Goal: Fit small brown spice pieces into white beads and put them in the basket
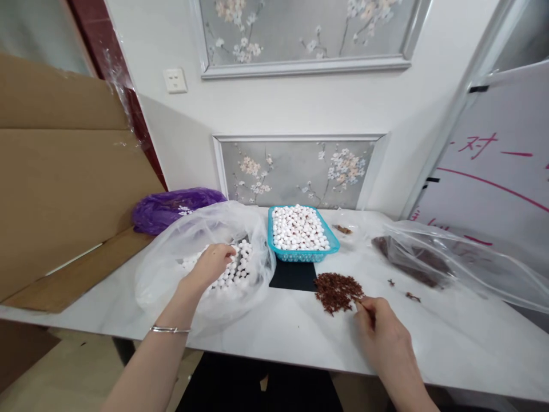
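My left hand (213, 262) reaches into a clear plastic bag (160, 272) of small white balls (231, 280). Its fingers are pinched together among the balls, and whether one is between them is hard to make out. My right hand (381, 329) is at the right edge of a pile of small reddish-brown, star-like pieces (337, 290). Thumb and forefinger pinch a small brown piece (359, 300) there. Behind, between the hands, stands a blue plastic basket (335, 243) full of white balls, some with reddish spots.
A black flat piece (294, 276) lies before the basket. On the right, a clear bag (467, 252) holds dark brown stuff, with loose brown bits (413, 296) nearby. A purple bag (171, 207) and a large cardboard box (68, 189) stand left. The wall (274, 106) rises behind the table.
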Demonstrator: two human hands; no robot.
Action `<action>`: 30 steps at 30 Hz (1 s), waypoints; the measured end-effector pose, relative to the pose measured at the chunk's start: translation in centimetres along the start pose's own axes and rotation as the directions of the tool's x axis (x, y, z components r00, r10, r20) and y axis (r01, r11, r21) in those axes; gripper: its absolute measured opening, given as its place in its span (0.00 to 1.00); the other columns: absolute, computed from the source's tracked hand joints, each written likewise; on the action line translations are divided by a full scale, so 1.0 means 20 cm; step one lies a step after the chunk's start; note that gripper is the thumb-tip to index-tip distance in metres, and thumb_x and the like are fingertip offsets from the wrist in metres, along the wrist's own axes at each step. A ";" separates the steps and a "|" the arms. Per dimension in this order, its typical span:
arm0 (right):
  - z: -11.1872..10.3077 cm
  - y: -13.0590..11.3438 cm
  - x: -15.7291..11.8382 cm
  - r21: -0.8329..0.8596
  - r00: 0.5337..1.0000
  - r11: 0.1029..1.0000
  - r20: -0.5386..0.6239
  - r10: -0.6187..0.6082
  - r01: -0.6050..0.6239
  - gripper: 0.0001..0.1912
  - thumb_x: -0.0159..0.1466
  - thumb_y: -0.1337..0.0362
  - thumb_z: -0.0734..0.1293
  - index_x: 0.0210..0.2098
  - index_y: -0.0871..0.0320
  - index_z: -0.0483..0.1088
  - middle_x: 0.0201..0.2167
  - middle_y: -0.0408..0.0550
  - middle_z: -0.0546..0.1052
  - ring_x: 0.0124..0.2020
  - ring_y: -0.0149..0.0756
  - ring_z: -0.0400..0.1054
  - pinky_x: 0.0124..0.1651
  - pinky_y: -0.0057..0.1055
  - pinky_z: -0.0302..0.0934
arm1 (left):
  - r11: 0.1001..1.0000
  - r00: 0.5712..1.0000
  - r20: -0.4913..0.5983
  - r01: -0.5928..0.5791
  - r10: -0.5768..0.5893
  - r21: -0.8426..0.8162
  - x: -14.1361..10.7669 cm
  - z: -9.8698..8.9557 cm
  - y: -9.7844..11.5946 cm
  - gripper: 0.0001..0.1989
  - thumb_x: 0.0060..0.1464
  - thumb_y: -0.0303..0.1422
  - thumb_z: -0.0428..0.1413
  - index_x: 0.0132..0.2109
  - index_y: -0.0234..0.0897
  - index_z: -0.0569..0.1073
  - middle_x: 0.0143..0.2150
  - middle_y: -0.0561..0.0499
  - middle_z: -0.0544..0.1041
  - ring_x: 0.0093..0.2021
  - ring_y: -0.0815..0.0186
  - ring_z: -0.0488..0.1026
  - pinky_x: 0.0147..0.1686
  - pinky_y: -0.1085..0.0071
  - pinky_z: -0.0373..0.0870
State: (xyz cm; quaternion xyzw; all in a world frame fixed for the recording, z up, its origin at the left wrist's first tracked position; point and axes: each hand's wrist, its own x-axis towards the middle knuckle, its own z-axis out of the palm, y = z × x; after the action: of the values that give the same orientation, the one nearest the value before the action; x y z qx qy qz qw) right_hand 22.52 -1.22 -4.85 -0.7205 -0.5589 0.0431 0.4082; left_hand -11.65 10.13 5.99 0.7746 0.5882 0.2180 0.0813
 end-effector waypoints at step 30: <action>-0.04 -0.43 -0.15 0.856 0.915 0.417 0.386 -0.119 -0.307 0.05 0.66 0.61 0.60 0.38 0.56 0.63 0.24 0.40 0.71 0.23 0.26 0.62 0.30 0.27 0.59 | -0.254 0.876 0.478 0.477 0.061 -0.842 -0.42 0.42 0.55 0.07 0.48 0.29 0.62 0.35 0.31 0.77 0.33 0.51 0.74 0.30 0.76 0.70 0.37 0.80 0.69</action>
State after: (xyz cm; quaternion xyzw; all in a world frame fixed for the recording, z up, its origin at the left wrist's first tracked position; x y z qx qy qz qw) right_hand 15.16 -3.86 -0.10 -0.3938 -0.4735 0.5016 0.6076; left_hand -0.16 0.04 0.58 0.3242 0.2995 0.4322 0.7864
